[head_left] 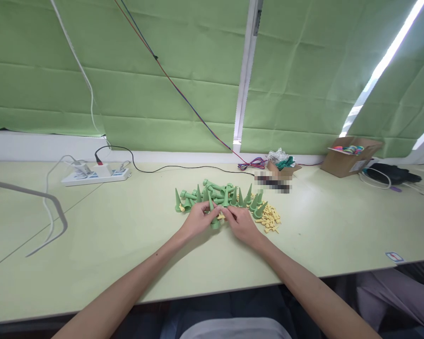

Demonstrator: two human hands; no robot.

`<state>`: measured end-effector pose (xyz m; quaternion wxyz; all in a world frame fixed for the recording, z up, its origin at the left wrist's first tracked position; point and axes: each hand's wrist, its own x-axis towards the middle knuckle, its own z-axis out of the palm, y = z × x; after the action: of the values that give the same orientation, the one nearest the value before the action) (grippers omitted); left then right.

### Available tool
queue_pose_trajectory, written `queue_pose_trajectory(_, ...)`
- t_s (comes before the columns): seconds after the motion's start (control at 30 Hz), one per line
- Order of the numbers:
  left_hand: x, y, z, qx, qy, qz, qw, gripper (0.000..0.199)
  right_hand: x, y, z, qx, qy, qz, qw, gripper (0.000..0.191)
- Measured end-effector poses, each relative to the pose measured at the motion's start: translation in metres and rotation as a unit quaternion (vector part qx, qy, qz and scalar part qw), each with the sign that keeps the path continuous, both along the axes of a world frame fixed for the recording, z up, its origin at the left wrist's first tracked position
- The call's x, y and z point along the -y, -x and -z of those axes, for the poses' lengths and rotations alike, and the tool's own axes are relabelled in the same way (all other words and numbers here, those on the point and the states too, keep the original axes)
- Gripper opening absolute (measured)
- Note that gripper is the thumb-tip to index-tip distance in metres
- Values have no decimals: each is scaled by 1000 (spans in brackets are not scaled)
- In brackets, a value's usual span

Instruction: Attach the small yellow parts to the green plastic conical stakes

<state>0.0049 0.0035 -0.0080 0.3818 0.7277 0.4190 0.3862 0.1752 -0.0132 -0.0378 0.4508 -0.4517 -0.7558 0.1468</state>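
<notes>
My left hand (199,218) is closed around a green plastic spike (215,223), its pointed end up and its wide end down. Facing it, my right hand (243,225) pinches a small yellow plastic piece (221,217) against the side of the spike; how far it sits in the spike is hidden by my fingers. Just beyond both hands lies a heap of green spikes (215,189), some upright on their wide ends and others on their sides. To the right of my right hand, small yellow pieces (269,219) are spread in a loose pile.
A white power strip (96,175) with plugs and cables lies at the back left. Toward the back right are a small open box (284,170), a larger cardboard box (351,157) and a black bag (388,174). A person's leg (399,292) shows at the right.
</notes>
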Motion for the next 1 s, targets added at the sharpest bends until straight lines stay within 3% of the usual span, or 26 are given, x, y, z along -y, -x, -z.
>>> queue_pose_trajectory(0.27, -2, 0, 0, -7, -19, -12, 1000, 39, 2, 0, -2, 12, 23, 2, 1000, 45)
queue_pose_trajectory(0.57, -5, 2, 0, -6, -34, -32, 999, 37, 4, -1, -2, -8, 33, -63, 997, 13)
queue_pose_trajectory(1.0, -3, 0, 2, -33, -37, -19, 999, 38, 3, -1, -2, 46, 22, -46, 998, 31)
